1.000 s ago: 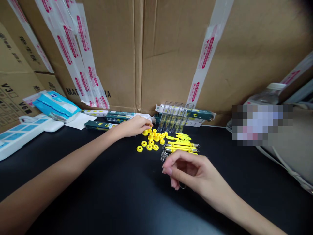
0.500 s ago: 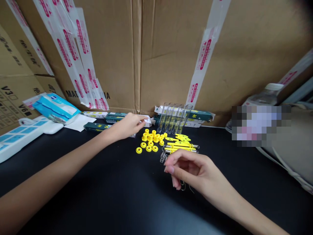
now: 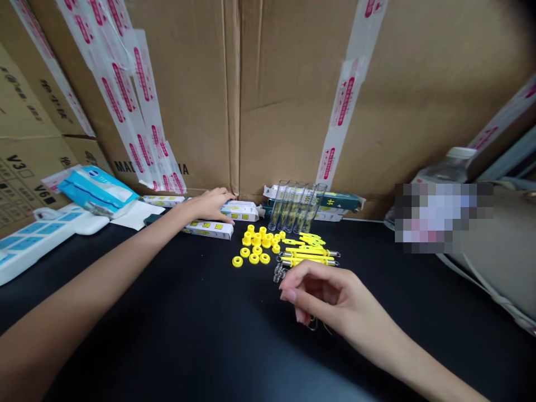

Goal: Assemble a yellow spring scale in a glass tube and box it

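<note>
My left hand (image 3: 210, 205) lies over small printed boxes at the back, its fingers apart, between a rear box (image 3: 245, 211) and a front box (image 3: 211, 229). My right hand (image 3: 320, 290) is curled near the centre, thumb and forefinger pressed together. What its fingertips hold is too small to make out; thin metal hooks (image 3: 313, 323) show just below them. Beyond it lie yellow rods with metal ends (image 3: 310, 252), and clear small rings (image 3: 278, 272) sit by its fingertips. Several yellow caps (image 3: 256, 245) are grouped between the hands. Clear tubes (image 3: 295, 206) lean against boxes behind.
A white and blue power strip (image 3: 39, 237) and a blue packet (image 3: 98, 190) lie at the left. Cardboard (image 3: 288, 111) rises along the back. A plastic bottle (image 3: 450, 167) and a beige bag (image 3: 498, 245) stand at the right.
My left hand has moved left and spread lower over the boxes, and the front box now shows its printed yellow side. My right hand has barely moved.
</note>
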A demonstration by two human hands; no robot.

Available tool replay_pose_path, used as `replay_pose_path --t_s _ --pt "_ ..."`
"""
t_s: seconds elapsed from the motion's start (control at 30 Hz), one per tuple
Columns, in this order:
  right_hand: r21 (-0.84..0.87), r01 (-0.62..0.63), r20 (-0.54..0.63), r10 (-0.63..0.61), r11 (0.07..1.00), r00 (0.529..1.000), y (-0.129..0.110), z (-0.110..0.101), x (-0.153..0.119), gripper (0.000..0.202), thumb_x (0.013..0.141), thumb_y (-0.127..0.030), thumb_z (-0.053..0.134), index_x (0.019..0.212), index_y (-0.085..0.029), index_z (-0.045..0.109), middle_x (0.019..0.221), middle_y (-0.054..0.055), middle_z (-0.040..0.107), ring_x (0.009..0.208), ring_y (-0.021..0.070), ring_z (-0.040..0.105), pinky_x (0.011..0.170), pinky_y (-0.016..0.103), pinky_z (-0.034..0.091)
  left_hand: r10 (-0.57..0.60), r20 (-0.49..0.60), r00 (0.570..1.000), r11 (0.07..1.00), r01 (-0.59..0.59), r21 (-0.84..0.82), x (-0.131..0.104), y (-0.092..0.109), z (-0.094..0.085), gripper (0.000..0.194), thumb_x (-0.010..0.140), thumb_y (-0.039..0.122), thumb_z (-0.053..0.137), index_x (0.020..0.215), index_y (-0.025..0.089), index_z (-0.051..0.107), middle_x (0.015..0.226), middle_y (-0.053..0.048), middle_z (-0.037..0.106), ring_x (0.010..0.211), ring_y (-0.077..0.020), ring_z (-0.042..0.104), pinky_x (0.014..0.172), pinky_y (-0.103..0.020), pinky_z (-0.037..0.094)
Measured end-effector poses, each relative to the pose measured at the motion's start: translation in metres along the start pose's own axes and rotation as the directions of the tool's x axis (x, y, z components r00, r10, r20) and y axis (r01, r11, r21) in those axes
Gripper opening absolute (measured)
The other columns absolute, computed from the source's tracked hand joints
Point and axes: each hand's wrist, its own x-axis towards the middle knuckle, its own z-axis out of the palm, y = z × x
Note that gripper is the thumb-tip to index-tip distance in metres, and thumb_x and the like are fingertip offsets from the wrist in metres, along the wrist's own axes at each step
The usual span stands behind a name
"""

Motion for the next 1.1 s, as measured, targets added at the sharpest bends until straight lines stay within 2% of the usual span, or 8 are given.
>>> replay_pose_path --t_s 0.23,0.43,0.6,0.67,0.77,0.83,0.97,1.1 --pt "-0.004 -0.010 0.009 0.010 1.000 1.000 0.000 0.001 0.000 0.032 0.084 -0.049 0.078 0.085 -0.018 0.070 0.078 0.000 0.063 0.058 0.0090 0.059 0.056 0.023 0.051 -0.044 0.037 0.998 0.999 0.044 0.015 0.008 -0.006 0.001 0.036 0.098 0.034 0.065 0.129 0.017 0.061 0.130 -0.011 0.063 0.110 -0.0266 0.066 0.091 -0.048 0.058" --pt "-0.028 -0.009 0.014 0.010 1.000 1.000 0.001 0.002 -0.002 0.030 0.085 -0.047 0.076 0.084 -0.018 0.070 0.079 0.000 0.064 0.057 0.0087 0.059 0.056 0.022 0.051 0.021 -0.010 1.000 1.000 -0.021 -0.007 -0.002 -0.003 -0.004 0.036 0.098 0.035 0.065 0.130 0.017 0.060 0.130 -0.011 0.063 0.110 -0.0264 0.066 0.091 -0.048 0.058" --pt "-0.040 -0.008 0.011 0.008 0.999 1.000 0.003 0.001 -0.001 0.028 0.086 -0.046 0.075 0.084 -0.018 0.070 0.079 0.001 0.063 0.057 0.0089 0.059 0.054 0.022 0.050 0.047 -0.127 0.991 0.999 -0.049 -0.013 -0.013 0.004 -0.021 0.050 0.096 0.044 0.064 0.138 0.018 0.053 0.135 -0.014 0.060 0.120 -0.0315 0.060 0.102 -0.054 0.049" --pt "-0.040 -0.009 0.004 0.009 0.999 1.000 0.003 0.000 0.000 0.028 0.086 -0.046 0.075 0.085 -0.018 0.070 0.079 0.001 0.064 0.057 0.0091 0.059 0.055 0.023 0.051 0.037 -0.147 0.988 0.999 -0.041 -0.026 -0.019 0.003 -0.030 0.062 0.094 0.052 0.064 0.142 0.017 0.047 0.133 -0.017 0.061 0.121 -0.0339 0.059 0.103 -0.049 0.046" --pt "-0.039 -0.011 0.005 0.012 0.999 1.000 0.001 0.000 0.000 0.027 0.086 -0.045 0.075 0.084 -0.019 0.070 0.079 0.001 0.065 0.058 0.0097 0.059 0.057 0.024 0.053 0.014 -0.154 0.988 0.998 -0.024 -0.058 -0.031 -0.005 -0.042 0.065 0.092 0.059 0.060 0.140 0.017 0.048 0.132 -0.016 0.062 0.117 -0.0328 0.061 0.096 -0.040 0.048" --pt "-0.044 -0.007 0.009 0.007 0.999 1.000 0.001 0.001 -0.001 0.027 0.087 -0.045 0.075 0.084 -0.019 0.070 0.080 0.001 0.065 0.058 0.0100 0.060 0.057 0.024 0.054 -0.003 -0.160 0.987 0.998 -0.008 -0.067 -0.039 -0.013 -0.047 0.065 0.090 0.060 0.060 0.138 0.017 0.050 0.131 -0.016 0.063 0.117 -0.0330 0.062 0.095 -0.039 0.048" --pt "-0.068 -0.002 0.020 0.003 0.998 1.000 0.003 0.003 -0.002 0.025 0.088 -0.043 0.074 0.084 -0.019 0.070 0.079 0.001 0.065 0.059 0.0100 0.060 0.057 0.024 0.053 0.001 -0.135 0.991 0.998 -0.009 -0.060 -0.046 -0.024 -0.042 0.060 0.090 0.054 0.066 0.135 0.015 0.054 0.127 -0.017 0.064 0.116 -0.0331 0.062 0.097 -0.044 0.050" --pt "-0.055 -0.005 0.015 0.006 0.998 1.000 0.004 0.004 0.000 0.026 0.087 -0.044 0.074 0.084 -0.019 0.070 0.079 0.001 0.064 0.058 0.0093 0.059 0.056 0.023 0.052 0.029 -0.109 0.994 0.998 -0.035 -0.051 -0.037 -0.019 -0.023 0.033 0.099 0.037 0.063 0.125 0.016 0.062 0.126 -0.010 0.065 0.110 -0.0264 0.066 0.094 -0.049 0.055"
